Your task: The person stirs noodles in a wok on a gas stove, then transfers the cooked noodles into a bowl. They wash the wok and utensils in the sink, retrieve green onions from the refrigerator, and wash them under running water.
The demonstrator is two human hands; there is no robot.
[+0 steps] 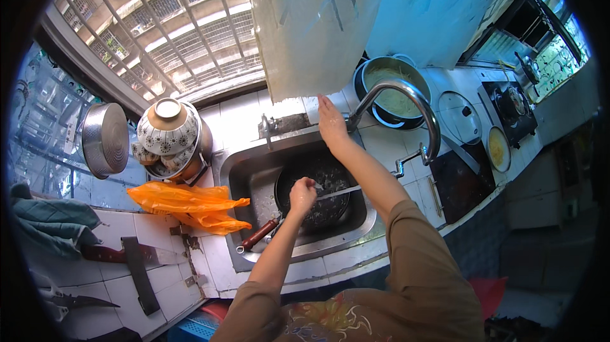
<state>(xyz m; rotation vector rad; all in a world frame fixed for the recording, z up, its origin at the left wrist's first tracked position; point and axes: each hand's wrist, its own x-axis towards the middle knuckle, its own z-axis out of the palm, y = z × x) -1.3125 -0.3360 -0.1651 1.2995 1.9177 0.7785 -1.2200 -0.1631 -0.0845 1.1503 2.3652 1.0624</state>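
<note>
My left hand point(303, 195) is over a dark frying pan point(329, 211) in the stainless steel sink point(252, 163). Its fingers are curled beside a thin water stream point(339, 193); whether they hold anything is unclear. Loose bits and water lie in the pan, whose reddish-brown handle point(259, 236) rests toward the sink's near left corner. My right hand point(332, 122) reaches to the back rim, fingers stretched out, beside the base of the curved chrome faucet point(431, 123). Whether it touches the faucet is hidden. The faucet's jointed spout point(400, 168) lies past my right forearm.
Left of the sink are an orange plastic bag point(190, 201), stacked patterned bowls point(167, 127) and a racked knife point(107, 254). A pot point(398, 89) with pale contents stands back right. Farther right are a glass lid point(460, 118), a cleaver point(460, 154), a plate point(498, 149) and a stove point(509, 104).
</note>
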